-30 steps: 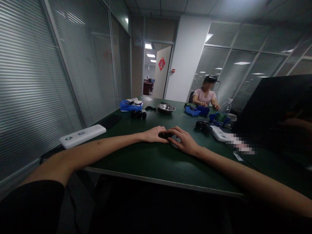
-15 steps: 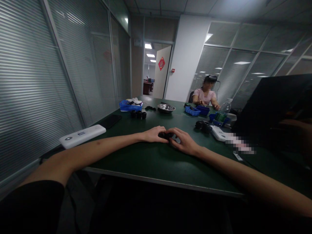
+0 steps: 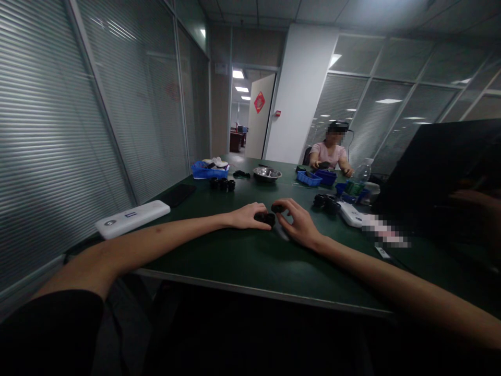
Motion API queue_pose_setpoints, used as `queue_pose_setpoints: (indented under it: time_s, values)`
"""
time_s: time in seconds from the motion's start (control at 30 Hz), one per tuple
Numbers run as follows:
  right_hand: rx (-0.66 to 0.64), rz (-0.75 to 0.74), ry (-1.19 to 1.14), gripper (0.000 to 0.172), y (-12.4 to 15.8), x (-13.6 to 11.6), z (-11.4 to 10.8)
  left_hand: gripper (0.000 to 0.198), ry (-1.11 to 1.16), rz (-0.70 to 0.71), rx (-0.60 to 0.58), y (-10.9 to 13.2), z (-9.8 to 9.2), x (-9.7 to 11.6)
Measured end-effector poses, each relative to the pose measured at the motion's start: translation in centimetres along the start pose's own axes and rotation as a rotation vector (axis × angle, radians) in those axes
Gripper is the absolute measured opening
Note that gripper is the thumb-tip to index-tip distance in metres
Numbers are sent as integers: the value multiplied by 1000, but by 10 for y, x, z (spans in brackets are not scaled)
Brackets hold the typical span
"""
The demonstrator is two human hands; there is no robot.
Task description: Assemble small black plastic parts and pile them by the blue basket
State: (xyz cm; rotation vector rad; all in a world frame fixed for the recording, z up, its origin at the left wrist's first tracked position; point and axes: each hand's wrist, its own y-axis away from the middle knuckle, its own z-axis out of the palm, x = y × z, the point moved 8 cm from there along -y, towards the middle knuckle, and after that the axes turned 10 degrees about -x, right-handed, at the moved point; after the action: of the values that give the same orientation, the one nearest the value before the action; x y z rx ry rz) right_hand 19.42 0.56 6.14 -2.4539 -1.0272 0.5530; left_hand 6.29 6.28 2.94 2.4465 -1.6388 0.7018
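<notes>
Low over the green table (image 3: 235, 261), my left hand (image 3: 247, 215) is closed around a short black cylindrical part (image 3: 267, 220). My right hand (image 3: 298, 223) pinches a small round black piece (image 3: 278, 208) between thumb and fingertips. A narrow gap separates that piece from the cylindrical part. Beyond my left hand stand several similar black cylindrical parts (image 3: 223, 184) in a row. More black round parts (image 3: 326, 203) sit to the right of my right hand. What exactly these parts are is too dark to tell.
A steel bowl (image 3: 267, 175) and blue baskets (image 3: 309, 179) stand farther back; a plastic bottle (image 3: 362, 175) is at right. White devices (image 3: 133, 218) lie on either side. A co-worker (image 3: 329, 154) sits across the table. A large dark panel (image 3: 442, 172) rises at right.
My right hand has moved slightly up and away from the cylindrical part, carrying the small black piece off it. My left hand stays in place. The co-worker has raised a dark object.
</notes>
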Motion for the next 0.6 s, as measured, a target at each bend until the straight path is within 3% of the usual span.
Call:
queue_pose_setpoints:
  time_s: [0.1,0.27,0.6]
  values:
    - [-2,100,64,28,1,18,3,50,-9,-4,2,0,0,0]
    - [-242,194,180,29,1,42,27,49,5,-15,-6,0,-1,2]
    - [-252,175,206,28,0,39,25,48,6,-23,-7,1,-2,4]
